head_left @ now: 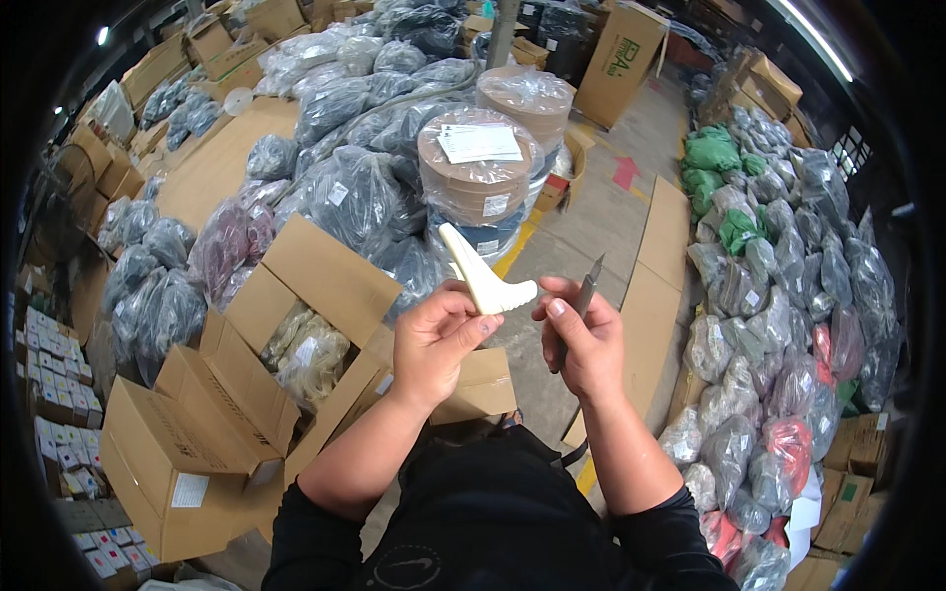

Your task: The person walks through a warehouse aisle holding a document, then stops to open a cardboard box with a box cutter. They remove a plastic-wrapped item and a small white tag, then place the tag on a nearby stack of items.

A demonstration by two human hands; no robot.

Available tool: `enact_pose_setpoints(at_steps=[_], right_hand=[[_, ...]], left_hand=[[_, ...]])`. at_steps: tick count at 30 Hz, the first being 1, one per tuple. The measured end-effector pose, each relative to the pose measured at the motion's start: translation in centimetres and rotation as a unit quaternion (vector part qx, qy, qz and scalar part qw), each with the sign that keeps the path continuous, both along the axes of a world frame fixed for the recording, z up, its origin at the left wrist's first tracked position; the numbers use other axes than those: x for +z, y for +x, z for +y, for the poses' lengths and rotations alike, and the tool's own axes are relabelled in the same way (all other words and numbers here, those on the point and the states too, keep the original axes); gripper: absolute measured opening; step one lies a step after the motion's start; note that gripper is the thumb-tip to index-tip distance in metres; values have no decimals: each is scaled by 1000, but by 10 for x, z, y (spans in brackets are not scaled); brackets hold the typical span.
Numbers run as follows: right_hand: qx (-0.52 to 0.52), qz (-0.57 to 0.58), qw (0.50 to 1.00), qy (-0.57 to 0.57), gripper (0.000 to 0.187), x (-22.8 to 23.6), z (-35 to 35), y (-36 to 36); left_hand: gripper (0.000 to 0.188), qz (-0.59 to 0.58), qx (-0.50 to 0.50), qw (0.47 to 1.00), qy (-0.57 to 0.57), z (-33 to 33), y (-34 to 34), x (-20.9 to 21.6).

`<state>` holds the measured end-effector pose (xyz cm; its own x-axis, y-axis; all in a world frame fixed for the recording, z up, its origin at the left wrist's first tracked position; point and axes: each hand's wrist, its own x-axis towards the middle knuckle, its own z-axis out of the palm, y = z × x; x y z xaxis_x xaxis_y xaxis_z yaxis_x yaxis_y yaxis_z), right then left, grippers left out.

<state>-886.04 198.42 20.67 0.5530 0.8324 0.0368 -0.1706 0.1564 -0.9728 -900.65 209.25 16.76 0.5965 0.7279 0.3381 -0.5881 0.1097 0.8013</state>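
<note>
In front of my body, my left hand (443, 340) is closed round the lower part of a cream-white moulded plastic piece (483, 281). The piece has a long flat arm tilted up to the left and a short ribbed end that points right; its exact kind I cannot make out. My right hand (583, 335) grips a slim grey craft knife (588, 288), its pointed tip upward. The knife and the white piece are a small gap apart, and the fingertips of my right hand are close to the ribbed end.
Open cardboard boxes (187, 443) stand at the left, one holding a bagged bundle (310, 360). Plastic-wrapped round drums (478, 187) are ahead. Filled clear bags (345, 197) pile up behind them, and more bags (774, 325) line the right. Flat cardboard (641, 315) lies along the floor.
</note>
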Motion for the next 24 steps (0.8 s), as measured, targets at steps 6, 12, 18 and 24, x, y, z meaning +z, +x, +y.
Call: enact_pose_setpoints(at_steps=[6,12,18,24], right_hand=[[19,-29,999,19,26,15,-6,-13],[10,-37,999,34,22,20,-9,-19],[19,-98,995,-21,18,32,-13,-12],[-12,-58,997,-57,16,34,-13,-5]], left_hand=[[13,-7,-17,999,39,-7,-5,9],[11,-5,23,992,122,-5,-8,15],[9,76,-17,996,39,-5,-15,23],[22,53,-97,952,-285,-9,-16,25]])
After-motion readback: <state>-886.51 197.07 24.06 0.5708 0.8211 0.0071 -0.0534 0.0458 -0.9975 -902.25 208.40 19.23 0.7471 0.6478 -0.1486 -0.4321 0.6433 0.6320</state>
